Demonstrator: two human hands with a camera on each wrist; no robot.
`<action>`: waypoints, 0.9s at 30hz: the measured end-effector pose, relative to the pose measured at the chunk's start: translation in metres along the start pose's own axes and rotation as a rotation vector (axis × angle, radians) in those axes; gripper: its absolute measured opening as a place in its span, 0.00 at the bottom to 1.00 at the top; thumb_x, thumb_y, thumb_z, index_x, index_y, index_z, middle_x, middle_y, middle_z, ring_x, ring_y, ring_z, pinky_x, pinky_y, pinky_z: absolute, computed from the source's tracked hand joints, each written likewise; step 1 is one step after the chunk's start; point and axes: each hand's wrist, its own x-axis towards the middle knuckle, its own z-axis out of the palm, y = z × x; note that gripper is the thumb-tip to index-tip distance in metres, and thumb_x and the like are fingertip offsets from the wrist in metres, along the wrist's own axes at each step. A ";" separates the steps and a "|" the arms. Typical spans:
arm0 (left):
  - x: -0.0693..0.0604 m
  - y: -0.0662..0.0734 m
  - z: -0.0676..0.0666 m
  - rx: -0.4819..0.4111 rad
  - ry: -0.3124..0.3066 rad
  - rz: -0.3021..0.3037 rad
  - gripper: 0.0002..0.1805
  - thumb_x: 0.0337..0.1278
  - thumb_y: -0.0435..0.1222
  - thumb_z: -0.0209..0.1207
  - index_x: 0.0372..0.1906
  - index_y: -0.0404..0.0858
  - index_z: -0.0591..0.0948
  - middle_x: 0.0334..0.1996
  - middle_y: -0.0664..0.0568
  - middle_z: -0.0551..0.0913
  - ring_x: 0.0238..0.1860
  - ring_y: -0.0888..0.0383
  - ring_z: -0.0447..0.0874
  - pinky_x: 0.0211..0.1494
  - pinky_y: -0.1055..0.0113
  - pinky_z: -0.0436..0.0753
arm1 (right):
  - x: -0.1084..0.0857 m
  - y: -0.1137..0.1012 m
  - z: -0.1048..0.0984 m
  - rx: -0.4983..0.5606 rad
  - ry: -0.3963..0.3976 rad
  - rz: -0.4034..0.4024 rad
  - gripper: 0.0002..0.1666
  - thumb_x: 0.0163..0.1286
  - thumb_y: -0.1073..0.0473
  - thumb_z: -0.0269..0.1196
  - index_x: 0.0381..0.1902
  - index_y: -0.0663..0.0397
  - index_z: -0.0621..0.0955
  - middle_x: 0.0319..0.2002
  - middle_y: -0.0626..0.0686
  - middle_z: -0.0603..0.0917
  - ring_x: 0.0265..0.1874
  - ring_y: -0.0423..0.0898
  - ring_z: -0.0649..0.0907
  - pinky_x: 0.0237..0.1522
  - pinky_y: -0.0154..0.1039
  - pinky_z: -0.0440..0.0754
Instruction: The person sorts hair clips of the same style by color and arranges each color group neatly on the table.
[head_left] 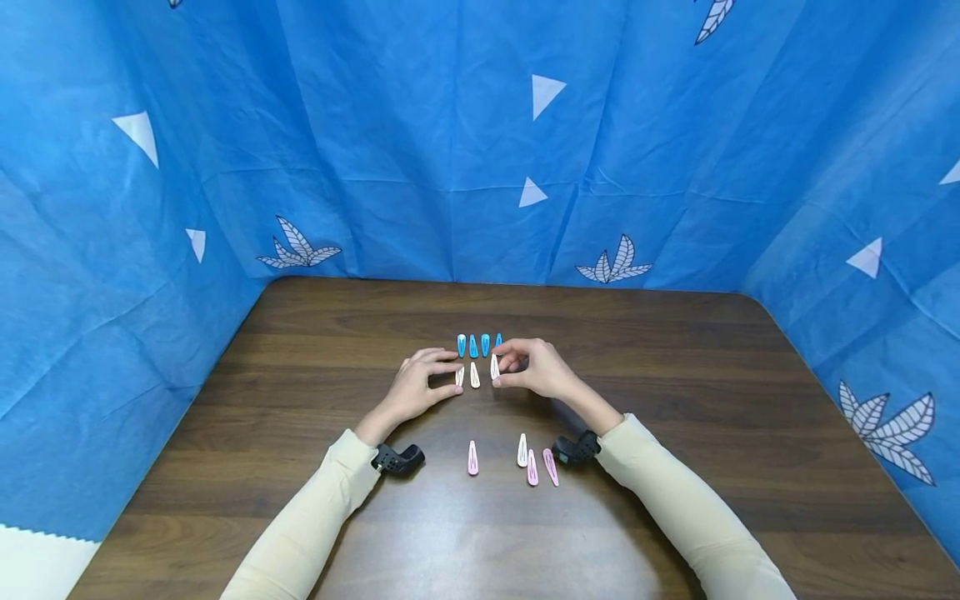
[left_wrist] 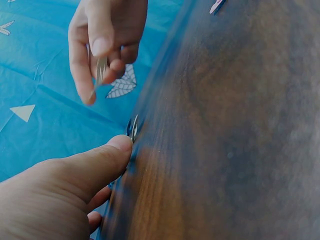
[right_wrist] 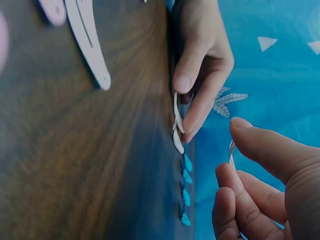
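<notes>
My right hand (head_left: 536, 369) pinches a white snap hair clip (head_left: 495, 367) between thumb and fingers; in the left wrist view this clip hangs above the table. At the left end of the white row, my left hand (head_left: 420, 385) has thumb and index finger at the two ends of another white hair clip (head_left: 460, 377), which lies on the table. Between the hands lies a further white hair clip (head_left: 475, 376). Just behind stands a row of several blue hair clips (head_left: 473, 346), the rightmost partly hidden by the right hand.
Nearer the front of the brown wooden table (head_left: 247, 467) lie a pink hair clip (head_left: 472, 458), a white one (head_left: 522, 451) and two more pink ones, (head_left: 532, 468) at the right. A blue patterned cloth (head_left: 420, 150) encloses the table's back and sides.
</notes>
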 end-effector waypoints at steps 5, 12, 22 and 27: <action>0.000 0.000 0.001 0.000 -0.002 -0.002 0.23 0.51 0.43 0.71 0.53 0.41 0.85 0.60 0.50 0.81 0.68 0.47 0.70 0.64 0.46 0.67 | 0.007 0.005 0.004 0.004 0.000 0.023 0.27 0.52 0.61 0.76 0.51 0.62 0.83 0.30 0.53 0.88 0.29 0.39 0.81 0.34 0.32 0.78; 0.001 0.001 0.001 0.005 -0.002 0.002 0.23 0.51 0.43 0.71 0.53 0.40 0.85 0.60 0.50 0.81 0.68 0.47 0.70 0.64 0.47 0.67 | 0.013 0.014 0.011 -0.003 -0.032 0.051 0.26 0.52 0.60 0.76 0.50 0.61 0.83 0.30 0.52 0.88 0.28 0.37 0.81 0.33 0.32 0.78; 0.001 0.000 0.001 -0.001 -0.001 0.004 0.23 0.51 0.42 0.70 0.53 0.40 0.85 0.61 0.49 0.80 0.68 0.47 0.69 0.64 0.45 0.66 | 0.017 0.017 0.016 -0.031 -0.061 0.062 0.26 0.52 0.60 0.76 0.50 0.61 0.84 0.28 0.50 0.86 0.25 0.36 0.79 0.31 0.32 0.76; 0.001 -0.001 0.001 0.000 0.002 0.005 0.23 0.51 0.42 0.71 0.53 0.40 0.85 0.60 0.50 0.80 0.67 0.47 0.70 0.65 0.45 0.66 | 0.018 0.016 0.016 -0.057 -0.068 0.062 0.26 0.52 0.59 0.77 0.49 0.60 0.84 0.25 0.48 0.84 0.23 0.36 0.76 0.28 0.31 0.74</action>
